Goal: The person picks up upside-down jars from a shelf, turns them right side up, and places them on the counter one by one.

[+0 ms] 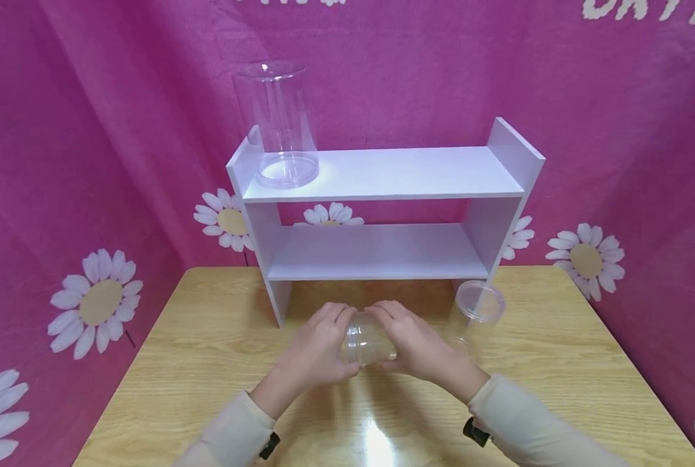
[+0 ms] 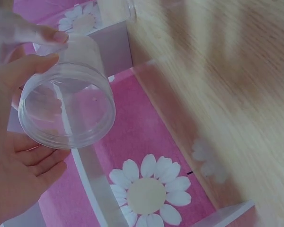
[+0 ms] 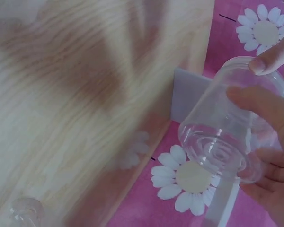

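A small clear plastic jar [image 1: 373, 342] is held on its side above the wooden table, between both hands. My left hand [image 1: 324, 340] grips its ridged rim end, with thumb and fingers on opposite sides. Around the base end, the right hand [image 1: 408, 338] curls its fingers and thumb. The left wrist view looks into the jar's round ringed end [image 2: 66, 113]. Concentric rings on the base [image 3: 220, 153] show in the right wrist view. A second clear jar [image 1: 479, 314], taller, stands upright on the table beyond my right forearm.
A white two-tier shelf [image 1: 382, 175] stands at the back of the wooden table [image 1: 219, 363]. On its top left is a large clear cylindrical container [image 1: 289, 170]. Pink cloth [image 1: 394, 84] with white daisies hangs behind and at both sides.
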Demonstrator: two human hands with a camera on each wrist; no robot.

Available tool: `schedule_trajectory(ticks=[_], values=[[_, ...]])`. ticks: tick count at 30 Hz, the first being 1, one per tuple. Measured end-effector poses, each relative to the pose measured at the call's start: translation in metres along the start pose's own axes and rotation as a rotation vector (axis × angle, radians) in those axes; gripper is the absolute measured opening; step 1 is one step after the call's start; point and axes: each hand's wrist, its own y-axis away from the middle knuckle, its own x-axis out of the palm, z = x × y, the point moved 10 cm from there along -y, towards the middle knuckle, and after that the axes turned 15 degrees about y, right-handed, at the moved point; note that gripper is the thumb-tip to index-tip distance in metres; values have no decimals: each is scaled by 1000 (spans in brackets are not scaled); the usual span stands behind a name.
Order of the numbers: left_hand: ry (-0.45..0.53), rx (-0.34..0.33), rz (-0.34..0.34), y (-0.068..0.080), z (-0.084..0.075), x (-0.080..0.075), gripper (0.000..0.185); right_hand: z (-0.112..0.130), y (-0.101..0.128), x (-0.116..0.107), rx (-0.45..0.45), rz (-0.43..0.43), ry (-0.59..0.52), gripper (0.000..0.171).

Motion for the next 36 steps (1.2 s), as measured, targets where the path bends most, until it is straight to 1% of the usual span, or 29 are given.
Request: schedule_trajectory(ticks=[2,4,6,9,11,13,16,18,22,24,28,32,34,36], values=[[-5,5,1,1,-1,3,82,2,1,2,-3,-18,22,86],[-11,4,2,2,0,5,82,2,1,2,1,-32,20,85],[3,1,-4,3,1,6,84,1,2,3,10,-37,8,85],[57,-28,-14,4,5,4,87,-4,5,6,32,-50,-30,83],[106,-63,-27,6,10,1,89,-11,9,11,65,-51,-66,84],[148,-96,-59,8,17,-6,89,-19,14,18,106,-56,-103,84],[194,-122,-144,14,30,-20,86,-32,24,30,175,-61,-158,85],[210,-134,-215,18,39,-31,82,-40,30,37,211,-81,-186,84],[230,-174,-358,25,60,-54,76,-52,42,48,277,-123,-205,84],[245,-199,-436,29,70,-66,73,-56,47,53,303,-140,-197,84],[309,-227,-617,39,88,-89,67,-61,55,62,338,-153,-191,84],[381,-202,-805,45,102,-112,59,-64,60,69,360,-152,-200,83],[411,-190,-873,46,108,-121,55,-65,61,73,375,-147,-210,83],[450,-190,-914,43,115,-128,50,-67,63,77,395,-140,-219,83]])
